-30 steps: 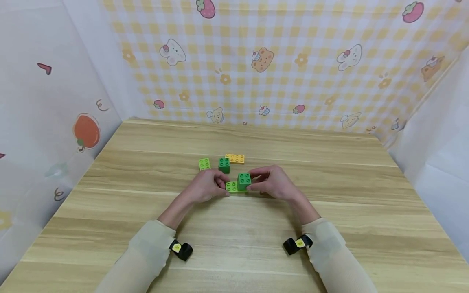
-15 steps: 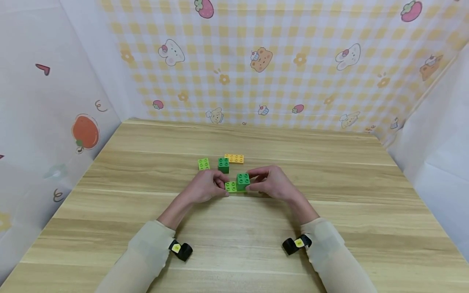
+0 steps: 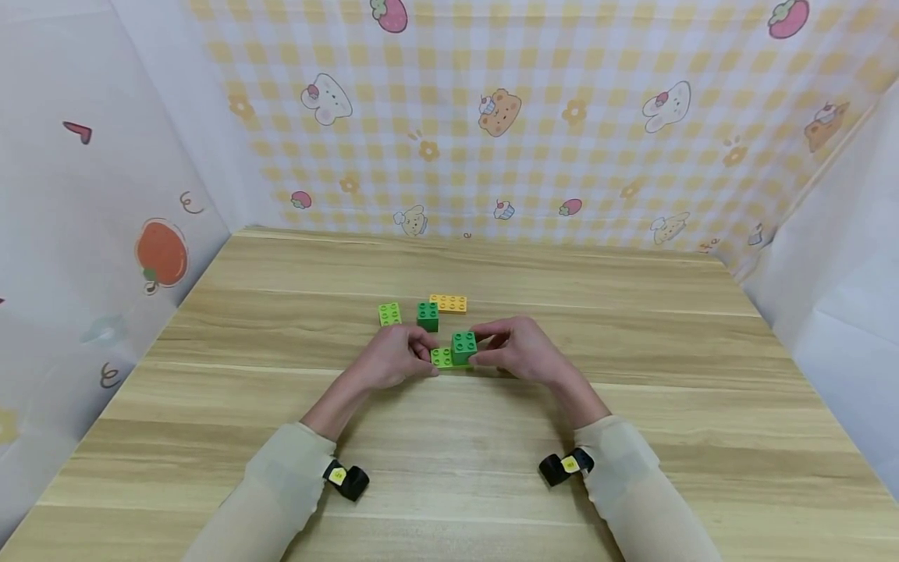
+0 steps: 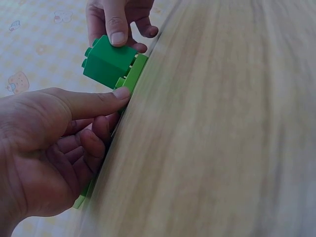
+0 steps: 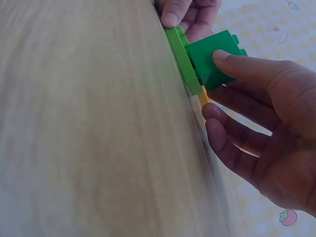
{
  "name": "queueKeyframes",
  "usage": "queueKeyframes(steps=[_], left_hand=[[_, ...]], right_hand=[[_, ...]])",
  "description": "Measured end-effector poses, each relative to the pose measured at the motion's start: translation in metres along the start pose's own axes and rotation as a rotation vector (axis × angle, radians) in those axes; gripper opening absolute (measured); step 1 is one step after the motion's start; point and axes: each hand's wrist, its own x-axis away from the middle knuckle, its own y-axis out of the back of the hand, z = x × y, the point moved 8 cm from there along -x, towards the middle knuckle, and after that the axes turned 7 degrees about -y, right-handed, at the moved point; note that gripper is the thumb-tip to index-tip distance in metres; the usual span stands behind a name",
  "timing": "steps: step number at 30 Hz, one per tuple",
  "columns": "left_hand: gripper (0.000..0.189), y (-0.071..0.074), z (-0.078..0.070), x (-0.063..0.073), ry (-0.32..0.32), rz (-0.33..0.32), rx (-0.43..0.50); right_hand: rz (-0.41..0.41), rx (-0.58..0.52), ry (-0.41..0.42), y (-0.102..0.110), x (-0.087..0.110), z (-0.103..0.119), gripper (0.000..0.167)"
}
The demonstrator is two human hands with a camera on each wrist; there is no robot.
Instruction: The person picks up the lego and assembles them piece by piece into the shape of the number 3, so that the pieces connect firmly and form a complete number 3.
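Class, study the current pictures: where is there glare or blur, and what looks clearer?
Head view: a soft, pale sheen on the wooden tabletop, toward its near middle; left wrist view: the tabletop's grain smeared, the edges of the held green brick clearer; right wrist view: the grain smeared too, the checked backdrop pale and hazy.

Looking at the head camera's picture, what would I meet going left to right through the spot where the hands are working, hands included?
Left hand → bare end of the lime-green toy brick → four-stud green block → right hand.
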Motion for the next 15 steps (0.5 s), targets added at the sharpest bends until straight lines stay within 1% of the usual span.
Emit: queueKeyframes(steps=[7, 15], left_hand=[[0.031, 0.0013, 0.0005, 0.0002, -0.004, -0.005, -0.003], [0.031, 0.0002, 0.0025, -0.0008, -0.01, 0.001, -0.005]], right_hand=[[0.002, -0.015, -0.005, -0.0012, -0.0005, -0.0001, 0.05], [-0.018, -0.047, 0.042, -0.0003, 0.0011, 0.0016, 0.042]])
